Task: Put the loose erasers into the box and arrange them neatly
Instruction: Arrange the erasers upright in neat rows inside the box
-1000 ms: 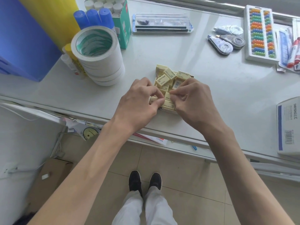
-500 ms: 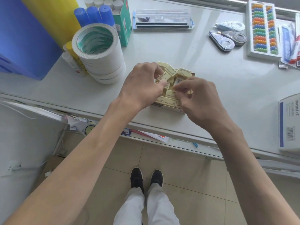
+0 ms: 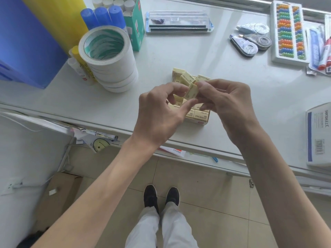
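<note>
A small open box (image 3: 198,121) sits near the table's front edge, with pale yellow erasers (image 3: 198,114) lined up in its near row. Several loose erasers (image 3: 187,78) lie jumbled over its far part. One eraser (image 3: 192,90) is lifted above the box, pinched from both sides: my left hand (image 3: 159,111) holds it with thumb and fingers, and my right hand (image 3: 227,102) pinches its right end. Both hands hide the middle of the box.
A stack of white tape rolls (image 3: 109,59) stands to the left, with blue-capped glue sticks (image 3: 103,17) and a green carton (image 3: 135,27) behind. Correction tapes (image 3: 250,44), a tray of coloured pins (image 3: 288,33) and a blue-and-white box (image 3: 318,135) lie at the right.
Both hands have risen from the box. The left hand picked an eraser off the far pile, and now both hands hold it above the box.
</note>
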Tool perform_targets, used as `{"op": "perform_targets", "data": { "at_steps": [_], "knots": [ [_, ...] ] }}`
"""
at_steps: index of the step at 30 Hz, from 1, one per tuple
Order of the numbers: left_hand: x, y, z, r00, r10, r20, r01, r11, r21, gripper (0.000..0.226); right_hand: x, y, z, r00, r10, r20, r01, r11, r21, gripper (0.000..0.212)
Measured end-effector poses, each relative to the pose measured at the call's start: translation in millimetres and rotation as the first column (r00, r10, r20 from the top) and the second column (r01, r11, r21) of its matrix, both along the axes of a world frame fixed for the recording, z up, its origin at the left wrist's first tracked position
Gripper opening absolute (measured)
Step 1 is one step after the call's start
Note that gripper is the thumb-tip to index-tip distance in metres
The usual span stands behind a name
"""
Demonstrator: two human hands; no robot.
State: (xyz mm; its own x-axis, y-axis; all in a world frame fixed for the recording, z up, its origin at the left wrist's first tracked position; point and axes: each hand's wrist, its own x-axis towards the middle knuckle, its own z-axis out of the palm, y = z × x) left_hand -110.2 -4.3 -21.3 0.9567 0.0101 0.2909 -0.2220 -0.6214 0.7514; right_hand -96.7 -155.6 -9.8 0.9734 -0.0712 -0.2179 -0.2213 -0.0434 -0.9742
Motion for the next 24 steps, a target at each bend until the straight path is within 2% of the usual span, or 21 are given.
{"op": "perform_targets", "data": {
  "at_steps": [6, 11, 16, 21, 24],
  "knots": [
    [3.3, 6.2, -2.2, 0.997, -0.065, -0.046, 0.064, 0.998, -0.024, 0.034, 1.8, -3.3, -0.1, 0.998, 0.038, 0.042, -0.037, 0.999, -0.015, 0.013],
    [10.8, 14.5, -6.3, 0.992, -0.002, -0.129, -0.004, 0.999, -0.047, 0.024, 6.4, -5.1, 0.7, 0.999, -0.004, 0.039, 0.006, 0.999, -0.038, 0.016],
    [10.3, 26.2, -11.4, 0.973, -0.017, -0.232, 0.035, 0.996, 0.077, 0.023, 6.8, -14.7, 0.7, 1.0, 0.016, 0.005, -0.016, 1.0, -0.025, 0.025],
    [5.9, 29.1, -19.2, 0.952, -0.038, -0.302, 0.086, 0.986, 0.145, 0.015, 5.7, -16.4, -1.5, 0.999, 0.034, -0.004, -0.034, 0.999, -0.036, 0.02],
    [4.1, 28.9, -20.8, 0.944, -0.043, -0.326, 0.097, 0.984, 0.151, 0.014, 5.0, -16.4, -2.8, 0.997, 0.076, 0.005, -0.076, 0.996, -0.053, 0.028]
  ]
}}
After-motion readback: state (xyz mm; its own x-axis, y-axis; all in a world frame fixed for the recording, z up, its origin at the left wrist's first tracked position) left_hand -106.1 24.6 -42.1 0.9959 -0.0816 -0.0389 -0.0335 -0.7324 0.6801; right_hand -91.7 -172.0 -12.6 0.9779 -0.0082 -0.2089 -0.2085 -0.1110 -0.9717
